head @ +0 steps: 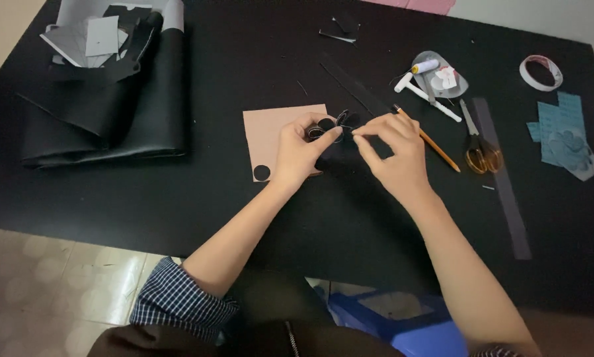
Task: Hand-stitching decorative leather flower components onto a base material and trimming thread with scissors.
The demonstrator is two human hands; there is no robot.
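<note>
At the middle of the black table (244, 198), my left hand (300, 153) pinches a small black looped piece (330, 125) made of thin curled strips. My right hand (393, 152) meets it from the right, thumb and forefinger closed on the piece's right edge. Under my left hand lies a tan card (270, 129) with a small black disc (262, 172) on its lower corner.
A yellow pencil (435, 145) lies just right of my right hand. Orange-handled scissors (478, 149), a long grey strip (505, 192), a white glue tube (432, 102), a tape roll (540, 71) and blue paper scraps (564, 132) lie at right. Folded black material (105, 112) sits at left.
</note>
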